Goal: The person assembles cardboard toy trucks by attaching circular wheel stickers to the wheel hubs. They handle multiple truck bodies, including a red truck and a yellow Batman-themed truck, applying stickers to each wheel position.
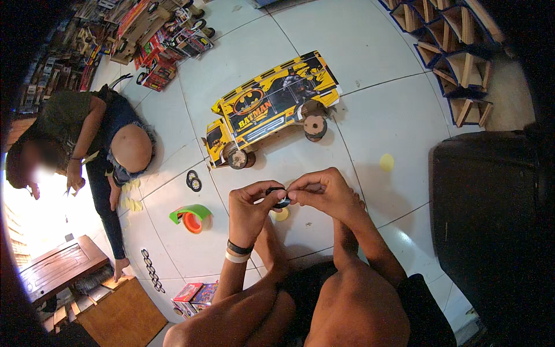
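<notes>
Between my two hands is a small black round wheel disc [278, 196] with a pale centre. My left hand [248, 208] grips it by one side between thumb and fingers. The thumb and fingertips of my right hand [326, 194] pinch its right edge. Just beyond, a yellow and black toy truck [277, 107] stands on the tiled floor, its wheels [315, 126] showing plain brown faces. Two similar black wheel discs [193, 180] lie left of my left hand. Nearer to me sits a green and orange tape dispenser [192, 218]. Below the held disc is a round yellow paper [281, 214].
At left a person [69, 133] sits with hands raised. Red toy trucks [167, 52] stand at far left. A row of black rings [152, 270] and a boxy red toy [196, 298] lie near left. A dark bulky case [491, 220] and wooden frames [462, 63] border the right.
</notes>
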